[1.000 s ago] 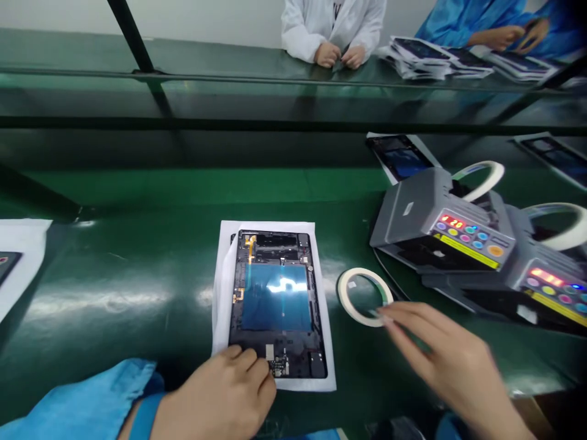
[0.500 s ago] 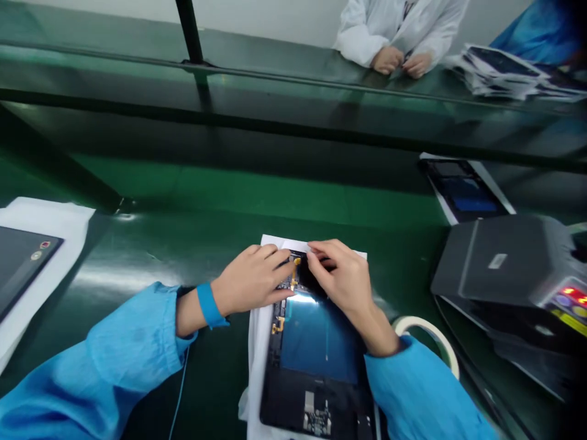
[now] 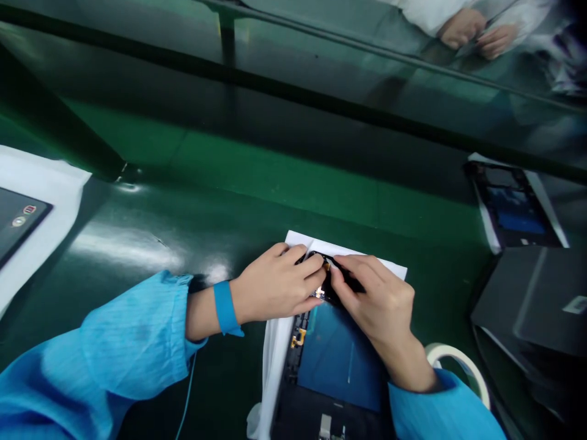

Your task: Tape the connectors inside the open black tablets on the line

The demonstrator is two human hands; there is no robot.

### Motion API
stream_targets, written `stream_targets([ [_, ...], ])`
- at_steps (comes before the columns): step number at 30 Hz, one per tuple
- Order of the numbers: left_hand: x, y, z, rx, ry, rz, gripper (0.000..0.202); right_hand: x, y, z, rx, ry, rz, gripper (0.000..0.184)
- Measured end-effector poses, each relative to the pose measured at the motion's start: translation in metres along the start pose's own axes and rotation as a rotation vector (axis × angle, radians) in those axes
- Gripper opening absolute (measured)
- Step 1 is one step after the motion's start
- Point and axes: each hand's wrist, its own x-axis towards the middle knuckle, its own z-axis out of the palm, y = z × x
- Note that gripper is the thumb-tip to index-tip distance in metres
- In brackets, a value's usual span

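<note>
An opened tablet [image 3: 337, 360] with a blue battery panel lies on a white sheet [image 3: 275, 348] on the green belt. My left hand [image 3: 275, 284] and my right hand [image 3: 376, 299] meet over its far left corner. Both have fingers curled and pressed down at a small orange flex part [image 3: 326, 267] between the fingertips. What the fingertips pinch, if anything, is too small to make out. A second orange flex [image 3: 299, 337] shows on the tablet's left edge. I wear blue sleeves and a blue wrist strap [image 3: 225, 308] on the left wrist.
A roll of white tape [image 3: 458, 360] lies right of the tablet. A grey tape dispenser [image 3: 532, 318] stands at the right, another opened tablet [image 3: 513, 205] behind it. A device on white paper [image 3: 18, 223] is at the left. Another person's hands [image 3: 477, 30] rest on the far shelf.
My right hand left the tape roll and joined the left hand at the tablet's far corner. The view has tilted down and shifted left, with both hands pressing closer together.
</note>
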Motion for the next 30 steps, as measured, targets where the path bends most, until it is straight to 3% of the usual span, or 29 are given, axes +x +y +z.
stream_targets([
  [25,0.0,-0.002,0.0,-0.023,0.028,0.004,0.03,0.004,-0.005,-0.001,-0.121,-0.116,-0.018,0.016],
  [30,0.0,-0.002,0.0,-0.024,0.007,-0.002,0.03,0.015,-0.005,-0.011,-0.082,-0.259,0.003,0.022],
])
